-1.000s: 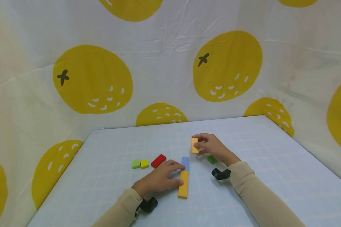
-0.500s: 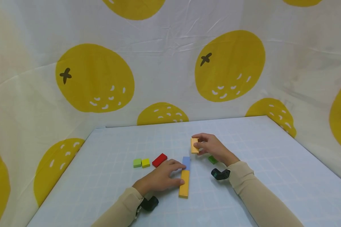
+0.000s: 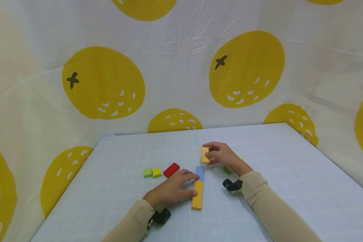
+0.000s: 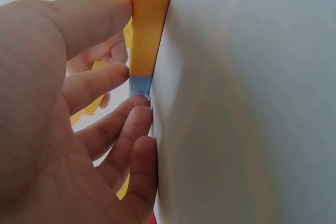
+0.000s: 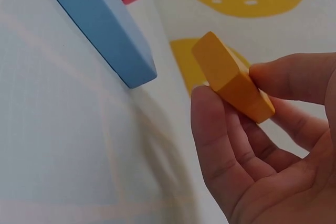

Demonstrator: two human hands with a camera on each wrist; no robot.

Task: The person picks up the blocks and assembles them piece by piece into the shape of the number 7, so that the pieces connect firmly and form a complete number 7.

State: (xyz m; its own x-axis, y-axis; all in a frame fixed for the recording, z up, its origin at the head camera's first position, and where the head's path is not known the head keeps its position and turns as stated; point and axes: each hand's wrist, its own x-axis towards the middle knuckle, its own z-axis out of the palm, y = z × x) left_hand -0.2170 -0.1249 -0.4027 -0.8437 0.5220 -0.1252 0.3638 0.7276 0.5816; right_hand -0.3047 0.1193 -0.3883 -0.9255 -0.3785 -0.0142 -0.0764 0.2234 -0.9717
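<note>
I have the right hand (image 3: 225, 157) off the table (image 3: 81, 205), its thumb and fingers closed to the width of a small light-orange block (image 3: 204, 154) and pinching it just beyond the row. The left hand (image 3: 173, 188) is loosely spread along the row's left side, thumb against the long orange block (image 3: 198, 201) and index finger near the joint with the blue block (image 3: 200, 171); it touches without wrapping round anything. Those two lie flat, end to end and touching.

I read this step as bringing the light-orange block to the row's far end. If so, the next move calls for levelling it, lining it up with the blue block's end and lowering it gently while my left fingers steady the row. A hard nudge could skew the joint. The red block (image 3: 171, 170) lies near the left hand, out of the row.
</note>
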